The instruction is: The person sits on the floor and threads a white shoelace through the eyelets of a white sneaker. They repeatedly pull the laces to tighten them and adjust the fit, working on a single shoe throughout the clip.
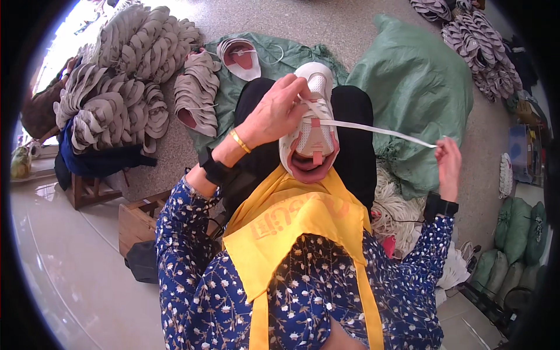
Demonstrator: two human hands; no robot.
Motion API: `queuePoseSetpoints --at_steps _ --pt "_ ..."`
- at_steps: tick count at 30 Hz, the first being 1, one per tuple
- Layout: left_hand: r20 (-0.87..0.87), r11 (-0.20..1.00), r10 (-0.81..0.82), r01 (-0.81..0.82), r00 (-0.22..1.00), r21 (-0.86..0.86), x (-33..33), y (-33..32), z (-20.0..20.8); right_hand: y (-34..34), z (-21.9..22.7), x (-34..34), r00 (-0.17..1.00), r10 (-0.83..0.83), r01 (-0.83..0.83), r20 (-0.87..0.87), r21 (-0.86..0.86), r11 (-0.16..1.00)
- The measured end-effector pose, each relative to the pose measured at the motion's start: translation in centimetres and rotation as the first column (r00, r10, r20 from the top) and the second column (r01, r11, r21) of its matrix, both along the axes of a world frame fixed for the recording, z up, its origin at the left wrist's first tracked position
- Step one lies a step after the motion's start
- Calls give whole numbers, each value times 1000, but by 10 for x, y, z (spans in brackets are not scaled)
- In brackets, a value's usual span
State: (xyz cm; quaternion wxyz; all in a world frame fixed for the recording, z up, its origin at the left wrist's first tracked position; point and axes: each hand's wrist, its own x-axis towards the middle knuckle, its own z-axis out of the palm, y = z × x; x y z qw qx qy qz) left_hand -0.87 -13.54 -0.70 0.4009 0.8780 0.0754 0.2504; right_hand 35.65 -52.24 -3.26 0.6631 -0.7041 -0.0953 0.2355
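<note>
Between two knees in black trousers (357,134), holds a white mesh shoe with pink trim (309,139), toe pointing away and pink-lined opening turned toward the yellow cloth apron (280,221). With the left hand (273,112), reaches over the front of the shoe from the left side, fingers bent, thumb and forefinger drawn close together at the lacing; cannot tell whether closed on a strand or merely resting there, white on white. With the right hand (449,164), well out to the right, pinches the flat white shoelace (382,130) near its free end between closed fingertips, stretching a long, nearly straight run back to the middle of the shoe.

Judging by the strands beside the left fingertips, looks part-laced: apparently through some holes toward the toe, too small and too covered to count. Seems to lack lace across the upper part, around the pink tongue tab (317,157), and shows no knot or bow. Going by the long loose run, probably stands somewhere short of finished, with the holes nearest the opening left over.

Has, ahead to the left, a stack of pale grey shoe uppers (197,96) and, near the right knee, a heap of loose white cords (396,201).
</note>
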Motion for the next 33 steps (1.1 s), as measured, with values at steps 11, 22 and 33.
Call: queuePoseSetpoints --at_steps 11,22,33 --pt "-103 964 -240 250 965 91 -4 4 43 159 50 -154 798 522 -461 300 -253 850" --pt "-359 949 75 44 930 312 -26 -7 45 207 60 -194 559 738 -655 379 -344 673" --pt "249 902 160 -245 955 357 -19 -13 63 243 66 -205 552 826 -829 112 -26 558"
